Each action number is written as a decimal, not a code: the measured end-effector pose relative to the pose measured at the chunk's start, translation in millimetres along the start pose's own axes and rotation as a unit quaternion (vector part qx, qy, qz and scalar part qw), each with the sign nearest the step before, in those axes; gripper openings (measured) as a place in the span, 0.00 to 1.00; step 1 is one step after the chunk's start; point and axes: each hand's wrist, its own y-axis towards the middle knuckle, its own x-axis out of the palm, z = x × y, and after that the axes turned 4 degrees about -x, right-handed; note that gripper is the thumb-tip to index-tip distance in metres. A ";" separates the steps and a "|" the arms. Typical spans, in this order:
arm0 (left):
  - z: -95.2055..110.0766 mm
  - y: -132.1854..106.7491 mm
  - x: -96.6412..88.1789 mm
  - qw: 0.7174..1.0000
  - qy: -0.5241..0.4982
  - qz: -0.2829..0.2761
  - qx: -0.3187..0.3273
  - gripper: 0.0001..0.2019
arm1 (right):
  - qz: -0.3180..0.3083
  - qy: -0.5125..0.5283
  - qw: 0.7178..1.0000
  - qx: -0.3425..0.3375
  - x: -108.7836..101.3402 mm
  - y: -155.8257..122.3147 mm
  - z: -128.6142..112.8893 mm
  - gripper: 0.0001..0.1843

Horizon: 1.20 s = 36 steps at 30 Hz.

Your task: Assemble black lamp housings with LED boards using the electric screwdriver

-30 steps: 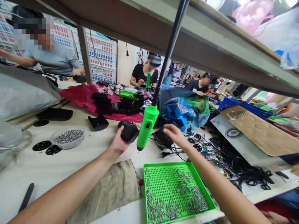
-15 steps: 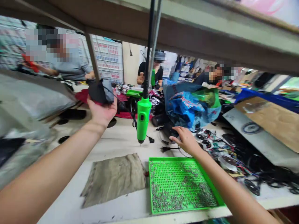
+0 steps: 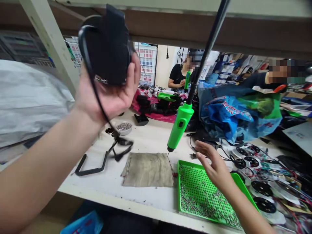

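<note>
left fingers clench a black plastic housing up in the air, its cable trailing to the bench, where a snag could jerk it loose. open right fingers hover over the green tray, whose loose screws a knock could spill.

A brown shelf underside overhead, a pale upright post, stacked white crates, a cream wall, cartons beyond

We note bright, even light across the tabletop, faint soft shadows, wide-angle curvature toward the frame edges, and slight blur on the raised left hand
</note>
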 end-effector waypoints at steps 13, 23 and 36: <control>-191.8 -53.1 -95.5 0.956 0.001 0.029 -0.291 0.23 | 0.086 0.375 0.922 0.051 60.3 61.4 -84.7 0.30; -212.2 -47.7 -114.5 0.971 -0.046 0.046 -0.229 0.35 | 0.125 0.326 0.936 0.052 61.2 47.3 -81.9 0.27; -211.1 -49.7 -119.1 0.969 -0.067 0.035 -0.233 0.36 | 0.216 0.194 0.957 -0.025 68.1 33.0 -115.3 0.24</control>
